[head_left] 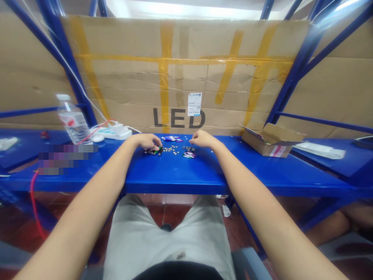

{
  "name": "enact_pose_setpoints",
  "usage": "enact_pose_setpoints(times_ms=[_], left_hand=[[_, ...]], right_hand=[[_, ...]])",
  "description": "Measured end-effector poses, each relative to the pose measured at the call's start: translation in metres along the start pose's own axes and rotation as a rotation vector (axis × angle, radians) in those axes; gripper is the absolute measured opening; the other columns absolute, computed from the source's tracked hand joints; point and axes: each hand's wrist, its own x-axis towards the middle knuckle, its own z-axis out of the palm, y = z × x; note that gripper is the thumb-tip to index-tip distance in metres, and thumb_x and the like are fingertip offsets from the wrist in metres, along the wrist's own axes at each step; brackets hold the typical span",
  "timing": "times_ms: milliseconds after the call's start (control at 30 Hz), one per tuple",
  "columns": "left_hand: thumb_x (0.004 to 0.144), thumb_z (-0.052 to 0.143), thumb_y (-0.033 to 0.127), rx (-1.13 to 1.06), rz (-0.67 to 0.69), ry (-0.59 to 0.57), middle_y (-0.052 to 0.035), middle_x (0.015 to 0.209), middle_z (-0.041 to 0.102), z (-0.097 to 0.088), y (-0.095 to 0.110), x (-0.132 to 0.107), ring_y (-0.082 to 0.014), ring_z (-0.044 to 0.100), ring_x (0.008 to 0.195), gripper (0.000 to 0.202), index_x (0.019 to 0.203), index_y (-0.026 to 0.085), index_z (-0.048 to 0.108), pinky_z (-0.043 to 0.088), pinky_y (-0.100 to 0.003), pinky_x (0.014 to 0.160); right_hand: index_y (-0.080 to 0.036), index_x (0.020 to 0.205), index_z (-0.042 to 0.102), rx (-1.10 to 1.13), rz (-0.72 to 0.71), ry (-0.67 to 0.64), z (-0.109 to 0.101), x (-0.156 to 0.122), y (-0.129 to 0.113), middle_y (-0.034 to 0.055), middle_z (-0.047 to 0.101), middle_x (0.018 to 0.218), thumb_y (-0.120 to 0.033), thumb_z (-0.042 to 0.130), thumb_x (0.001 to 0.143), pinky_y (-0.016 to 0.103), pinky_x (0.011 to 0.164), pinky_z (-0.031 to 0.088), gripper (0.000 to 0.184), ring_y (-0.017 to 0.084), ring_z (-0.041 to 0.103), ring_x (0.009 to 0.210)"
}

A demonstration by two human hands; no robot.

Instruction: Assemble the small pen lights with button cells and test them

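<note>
My left hand [150, 141] is bent down over a small pile of dark and green cylindrical pieces [152, 151], its fingers curled and touching them; what they grip is hidden. Above the table to the right, my right hand [201, 139] has its thumb and fingertips pressed together, and anything in the pinch is too small to make out. Small round silver pieces [170, 149] lie scattered between the hands. Behind them rests a bunch of shiny blue tube-shaped pieces [172, 139]. Small dark metal pieces [189, 148] and several coloured carabiners [188, 155] sit below my right hand.
An open cardboard box [268, 142] stands on the blue table [177, 175] at right. To the left are a water bottle [74, 122] and a white power strip [112, 133] with cables. A large cardboard sheet [131, 85] rises behind the table, between blue metal posts.
</note>
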Motion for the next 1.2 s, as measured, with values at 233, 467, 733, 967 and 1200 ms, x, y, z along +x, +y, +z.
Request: enact_pose_setpoints(times_ms=[233,467,733,967,1200], left_hand=[[0.071,0.070,0.047,-0.023,-0.074,-0.003,-0.0109,0.107,0.073,0.001,0.001,0.004,-0.0192,0.061,0.073,0.057,0.121,0.020,0.067,0.049,-0.027,0.061],[0.069,0.072,0.049,-0.068,-0.090,0.028,-0.0103,0.099,0.074,0.004,0.000,0.006,-0.0198,0.063,0.073,0.050,0.110,0.021,0.071,0.050,-0.028,0.062],[0.071,0.071,0.045,-0.083,-0.100,0.034,-0.0105,0.096,0.073,0.004,0.001,0.006,-0.0221,0.064,0.079,0.043,0.107,0.020,0.071,0.052,-0.028,0.064],[0.077,0.064,0.040,-0.087,-0.117,0.052,-0.0115,0.105,0.073,0.003,0.000,0.003,-0.0235,0.066,0.086,0.041,0.113,0.021,0.070,0.054,-0.028,0.066],[0.086,0.055,0.032,0.165,0.103,0.432,-0.0135,0.135,0.066,0.010,-0.007,0.031,-0.0278,0.057,0.125,0.039,0.119,0.019,0.072,0.041,-0.036,0.110]], right_hand=[[-0.015,0.073,0.070,-0.012,0.003,-0.013,0.001,0.000,0.000,0.0060,0.068,0.076,-0.027,0.063,0.087,0.026,0.062,0.040,0.020,0.016,0.058,0.071],[-0.014,0.074,0.071,-0.018,-0.005,-0.014,0.000,0.002,0.001,0.0076,0.071,0.079,-0.027,0.063,0.087,0.027,0.063,0.042,0.019,0.017,0.060,0.072],[-0.015,0.073,0.070,-0.006,-0.006,-0.009,0.002,0.002,0.002,0.0074,0.071,0.079,-0.027,0.063,0.086,0.027,0.062,0.041,0.020,0.017,0.060,0.072],[-0.014,0.075,0.072,0.010,-0.004,0.015,0.001,0.003,0.002,0.0083,0.074,0.084,-0.026,0.064,0.087,0.026,0.065,0.043,0.018,0.018,0.063,0.078],[-0.014,0.074,0.072,0.000,-0.004,0.029,0.002,0.003,0.002,0.0079,0.073,0.081,-0.026,0.064,0.086,0.026,0.066,0.043,0.019,0.017,0.062,0.075]])
